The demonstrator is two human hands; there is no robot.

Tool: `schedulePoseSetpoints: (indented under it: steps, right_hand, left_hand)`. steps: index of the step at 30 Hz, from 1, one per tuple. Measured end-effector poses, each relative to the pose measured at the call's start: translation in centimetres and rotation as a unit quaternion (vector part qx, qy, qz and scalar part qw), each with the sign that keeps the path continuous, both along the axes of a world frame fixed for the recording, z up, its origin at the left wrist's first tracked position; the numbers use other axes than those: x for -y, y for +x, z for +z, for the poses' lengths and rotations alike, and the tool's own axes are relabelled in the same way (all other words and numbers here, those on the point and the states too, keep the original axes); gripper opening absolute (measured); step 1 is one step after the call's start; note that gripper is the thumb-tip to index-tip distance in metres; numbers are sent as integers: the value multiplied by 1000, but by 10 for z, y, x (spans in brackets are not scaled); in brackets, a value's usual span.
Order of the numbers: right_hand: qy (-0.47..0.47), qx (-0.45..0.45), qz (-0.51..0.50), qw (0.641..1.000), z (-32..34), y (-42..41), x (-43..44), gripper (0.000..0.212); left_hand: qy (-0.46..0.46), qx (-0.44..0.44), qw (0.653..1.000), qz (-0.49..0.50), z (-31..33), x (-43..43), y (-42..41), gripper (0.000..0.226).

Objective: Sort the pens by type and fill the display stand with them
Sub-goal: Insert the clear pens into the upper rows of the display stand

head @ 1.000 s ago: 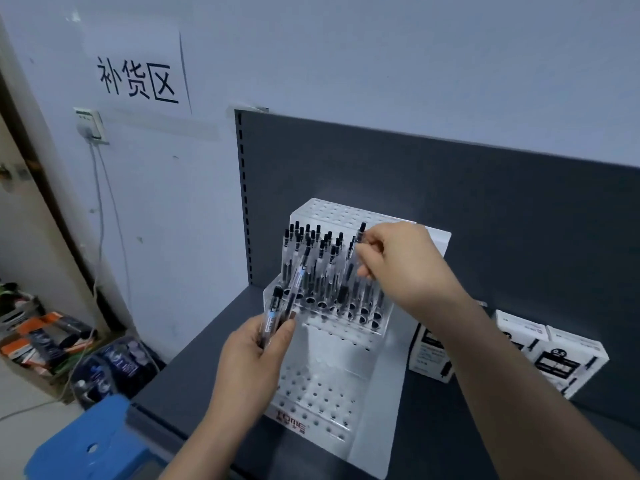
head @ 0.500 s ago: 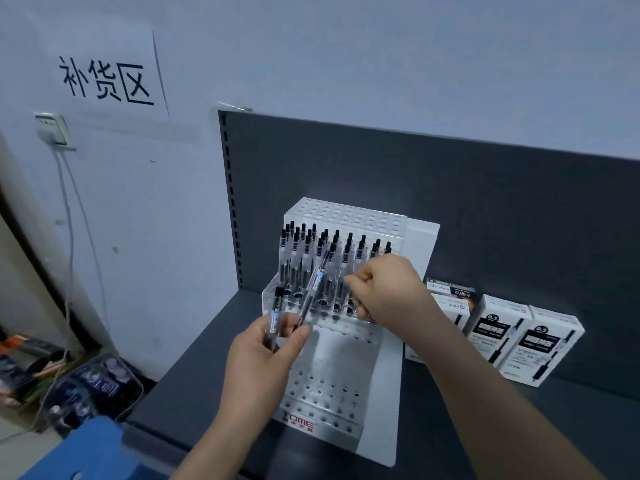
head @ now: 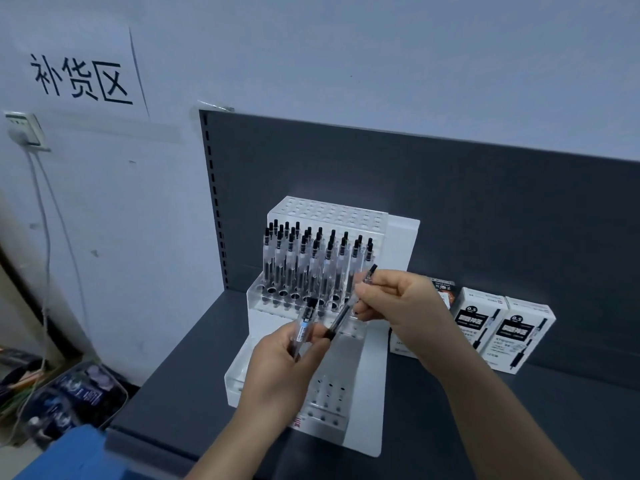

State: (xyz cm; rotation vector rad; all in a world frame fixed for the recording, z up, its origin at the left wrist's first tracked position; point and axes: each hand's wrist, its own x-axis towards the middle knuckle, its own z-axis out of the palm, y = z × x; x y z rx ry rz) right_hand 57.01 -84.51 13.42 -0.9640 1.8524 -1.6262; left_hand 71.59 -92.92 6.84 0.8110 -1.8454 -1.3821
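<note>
Before the display stand (head: 367, 393), your right hand (head: 398, 299) pinches a slanted pen (head: 337, 322). Your left hand (head: 280, 368) grips a second pen (head: 304, 323), nearly upright.

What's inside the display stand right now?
The stand holds upright pens in its middle tier; its top holes look empty. The left hand covers part of the lower tier.

I see cool, bluish, rather dim light, spread evenly over the wall (head: 346, 46). A paler patch sits on the dark back panel (head: 467, 209) around the display stand (head: 401, 244), whose white plastic gives a mild glare. Shadows are soft and faint. The wide lens bends the panel's top edge and stretches the corners. The blue box (head: 69, 455) at lower left is blurred, and the whole frame looks soft.
</note>
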Motion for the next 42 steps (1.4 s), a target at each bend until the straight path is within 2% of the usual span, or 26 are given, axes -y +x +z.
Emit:
schedulePoseSetpoints:
  steps: [4, 8, 11, 17, 19, 21, 23, 25, 27, 30, 33, 36, 38, 42]
  right_hand:
    - [9, -33, -15, 999, 0, -3, -5, 20]
    - [-65, -134, -100, 984, 14, -12, -5, 13]
    - [-72, -217, -124, 966, 19, -11, 3, 18]
    - [88, -333, -73, 936, 19, -7, 31, 28]
    - [147, -349, -54, 924, 15, -8, 42, 28]
    - [178, -341, -50, 922, 10, -7, 48, 28]
    - [180, -330, -58, 925, 7, -8, 50, 29]
    - [183, -328, -61, 925, 8, -9, 50, 32]
    - [191, -334, -57, 921, 6, -10, 46, 38]
    - [176, -330, -55, 926, -1, -9, 36, 42]
    - [114, -247, -28, 962, -6, 0, 22, 30]
    - [82, -119, 54, 988, -5, 9, 13, 3]
    - [65, -80, 84, 991, -5, 10, 8, 5]
    - [44, -51, 76, 995, -3, 5, 0, 4]
  left_hand:
    - [16, -5, 1000, -6, 4, -5, -3, 4]
    - [-46, 25, 998, 30, 1, 1, 0, 32]
    - [-14, 32, 998, 45, 0, 4, 4, 22]
    - [-24, 11, 999, 31, -2, 4, 7, 26]
    - [6, -17, 1000, 22, 2, 2, 6, 21]
    - [55, -45, 997, 7, 6, 2, 7, 16]
    - [46, -41, 998, 7, 6, 4, 9, 14]
    - [37, -36, 999, 9, 5, 6, 11, 19]
    - [69, -43, 997, 5, 3, 8, 11, 27]
    - [123, -59, 990, -24, 2, 7, 8, 25]
    - [133, -82, 985, -70, 5, 5, 6, 23]
    - [124, -68, 982, -125, 7, -1, 3, 23]
    - [111, -49, 980, -155, 8, -4, 1, 24]
    - [75, -31, 984, -156, 6, -7, -4, 25]
